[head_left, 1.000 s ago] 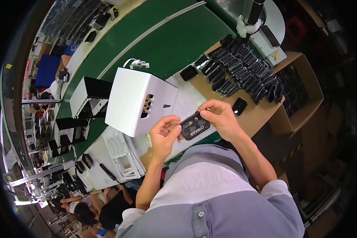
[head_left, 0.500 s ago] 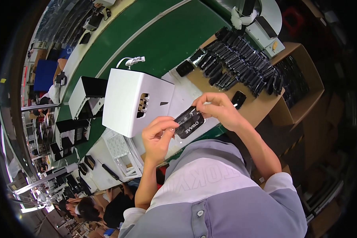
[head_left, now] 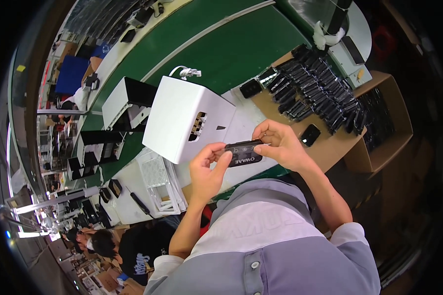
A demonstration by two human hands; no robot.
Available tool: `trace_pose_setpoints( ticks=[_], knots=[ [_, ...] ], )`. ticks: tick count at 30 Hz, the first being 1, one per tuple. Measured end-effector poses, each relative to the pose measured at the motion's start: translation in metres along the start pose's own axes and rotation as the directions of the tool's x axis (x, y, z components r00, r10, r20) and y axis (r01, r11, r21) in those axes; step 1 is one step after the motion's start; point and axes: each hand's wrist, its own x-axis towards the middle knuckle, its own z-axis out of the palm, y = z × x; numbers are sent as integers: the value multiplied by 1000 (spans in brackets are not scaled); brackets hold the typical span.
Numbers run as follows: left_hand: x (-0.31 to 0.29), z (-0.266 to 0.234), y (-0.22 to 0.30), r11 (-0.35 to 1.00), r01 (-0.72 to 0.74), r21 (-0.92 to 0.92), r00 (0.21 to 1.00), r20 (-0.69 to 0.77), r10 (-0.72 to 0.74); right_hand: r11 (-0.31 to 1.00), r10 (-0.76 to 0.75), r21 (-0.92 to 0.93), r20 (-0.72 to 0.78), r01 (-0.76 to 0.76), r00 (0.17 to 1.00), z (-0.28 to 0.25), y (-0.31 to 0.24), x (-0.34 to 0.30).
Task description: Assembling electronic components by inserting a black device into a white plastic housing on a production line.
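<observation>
A small flat black device (head_left: 243, 154) with rounded corners and pale print is held up in front of my body. My left hand (head_left: 208, 169) pinches its left end between thumb and fingers. Its right end is gripped by my right hand (head_left: 282, 146), with the thumb on the near face and the fingers behind. Just beyond stands a white box-shaped housing (head_left: 174, 115) with a cut-out in its side. Right of my right hand, a similar black device (head_left: 310, 134) lies on a cardboard sheet (head_left: 330, 151). The device's back is hidden.
Many black film-wrapped pieces (head_left: 315, 88) lie in rows on the cardboard. An open carton (head_left: 403, 118) stands at the right. Left are white frames (head_left: 163, 184) and black-and-white housings (head_left: 125, 101) on the green bench (head_left: 221, 51). Another person (head_left: 138, 246) is at lower left.
The black device has turned from a slanted position to nearly level, its long edge now facing up. My right thumb has moved onto its near face. The whole view has shifted slightly.
</observation>
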Motion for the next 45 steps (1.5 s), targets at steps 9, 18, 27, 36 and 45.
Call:
trace_pose_setpoints(
  ticks=[9,18,27,36,45],
  knots=[
    [42,-15,32,885,-367,286,900,349,261,802,145,-596,123,-44,982,15,-22,-3],
    [8,11,1,979,-187,-78,980,57,192,983,15,182,-140,11,990,20,28,-16],
    [6,13,-5,985,-126,120,988,-74,135,998,15,61,-207,-2,978,28,37,-18],
    [-5,0,1,969,22,-246,997,-61,-38,934,86,358,-244,8,966,38,40,-19],
    [-12,7,-17,936,152,-316,972,220,-84,841,99,541,-113,-22,989,40,40,-19]
  ],
)
